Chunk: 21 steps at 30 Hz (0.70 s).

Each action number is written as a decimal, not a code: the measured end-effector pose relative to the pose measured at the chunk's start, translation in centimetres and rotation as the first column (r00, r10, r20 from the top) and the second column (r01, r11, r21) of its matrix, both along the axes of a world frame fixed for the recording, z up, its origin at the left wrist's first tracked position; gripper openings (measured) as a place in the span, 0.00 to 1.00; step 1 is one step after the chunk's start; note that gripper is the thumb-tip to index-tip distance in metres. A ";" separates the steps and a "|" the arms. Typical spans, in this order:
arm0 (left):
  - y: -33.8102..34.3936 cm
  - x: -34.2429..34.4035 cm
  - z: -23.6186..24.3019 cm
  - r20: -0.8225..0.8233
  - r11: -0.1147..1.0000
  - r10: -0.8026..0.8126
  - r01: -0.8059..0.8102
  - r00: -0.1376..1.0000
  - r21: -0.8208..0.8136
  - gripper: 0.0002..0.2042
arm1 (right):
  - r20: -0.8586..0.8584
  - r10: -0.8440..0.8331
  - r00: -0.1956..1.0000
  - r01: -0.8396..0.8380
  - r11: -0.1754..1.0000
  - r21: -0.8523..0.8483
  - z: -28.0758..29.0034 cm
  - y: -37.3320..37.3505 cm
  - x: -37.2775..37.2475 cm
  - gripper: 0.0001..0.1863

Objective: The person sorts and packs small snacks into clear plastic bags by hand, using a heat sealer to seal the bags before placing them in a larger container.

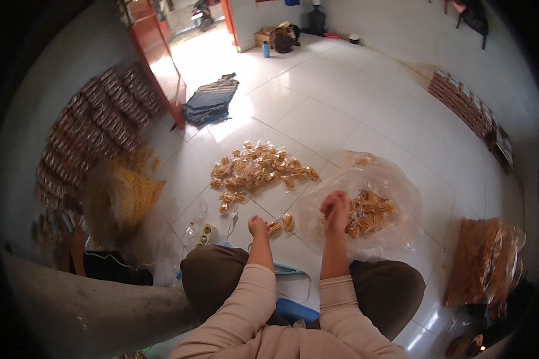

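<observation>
My left hand (259, 226) is closed above the floor in front of my left knee; what its fingers hold, if anything, is hidden. Just to its right lie small clear packets of tan stick snacks (288, 223). My right hand (336, 210), fingers curled, is at the left side of a big clear plastic bag (398, 179). Loose stick snacks (374, 206) fill the bag's open middle. Whether that hand grips any of them is too small to make out. Farther off spreads a pile of filled packets (254, 169).
A blue long tool (288, 270) lies between my knees, near a power strip (206, 234). Left stand a large bag of yellow snacks (129, 194), stacked packs (96, 119) and another person's hand (75, 239). A full brown bag (476, 260) stands right; a cloth mat (211, 102) lies by the door.
</observation>
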State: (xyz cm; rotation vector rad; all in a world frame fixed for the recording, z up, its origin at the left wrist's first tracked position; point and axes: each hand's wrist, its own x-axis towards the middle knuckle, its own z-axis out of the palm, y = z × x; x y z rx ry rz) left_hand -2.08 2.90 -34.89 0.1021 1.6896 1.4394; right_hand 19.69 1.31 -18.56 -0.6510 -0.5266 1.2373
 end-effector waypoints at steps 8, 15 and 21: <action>-3.9 -0.6 -8.3 -0.189 0.920 -0.251 0.174 0.949 -0.350 0.12 | 0.946 0.274 0.173 -0.288 0.933 -0.217 -17.1 -1.8 -10.1 0.26; 5.4 -2.3 -1.3 -0.513 0.751 -0.602 0.216 0.612 -0.624 0.18 | 0.673 0.706 -0.222 0.057 0.698 -0.714 -19.6 -2.3 -9.8 0.46; 11.5 -7.3 -1.0 -0.506 0.548 -0.796 0.041 0.332 -0.836 0.40 | 0.699 0.645 -0.309 0.074 0.749 -0.658 -17.5 2.8 -11.6 0.46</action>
